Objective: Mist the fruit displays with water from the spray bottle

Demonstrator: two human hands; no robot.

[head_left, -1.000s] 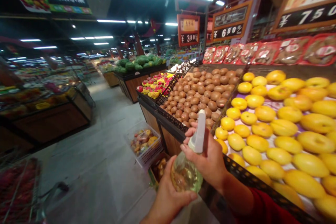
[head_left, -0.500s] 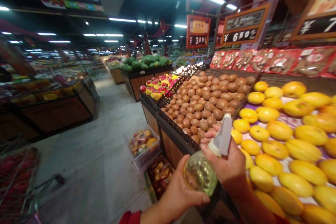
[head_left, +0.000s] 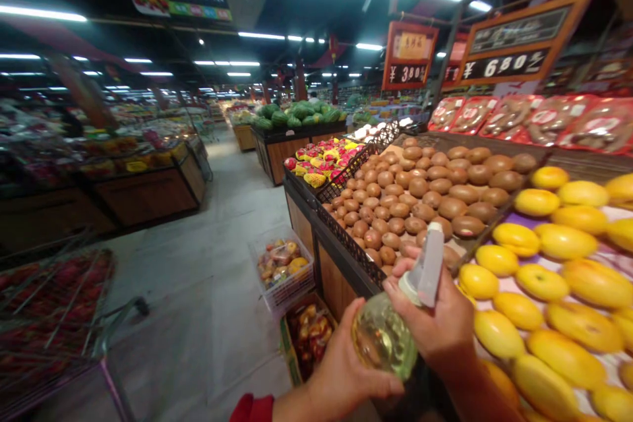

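Note:
A spray bottle (head_left: 384, 336) with a yellowish-green, clear round body and a pale grey trigger head is held tilted between my two hands. My left hand (head_left: 341, 362) wraps round the bottle's base, thumb underneath. Up at the neck, my right hand (head_left: 442, 320) is closed round it just below the spray head, some fingers hidden behind. Just beyond the bottle lies a bed of brown kiwifruit (head_left: 415, 184) behind a black mesh edge. To the right of my right hand are rows of yellow melons (head_left: 544, 283).
A white crate of packed fruit (head_left: 284, 270) and a cardboard box (head_left: 309, 339) stand on the floor against the display. At left is a metal cart (head_left: 59, 303) with red goods. Dragon fruit (head_left: 326, 158) and watermelons (head_left: 297, 113) sit farther off along the aisle (head_left: 217, 211).
The view has turned a little to the left, so the stands and signs appear farther right. Both hands keep their hold on the spray bottle, which looks about equally tilted.

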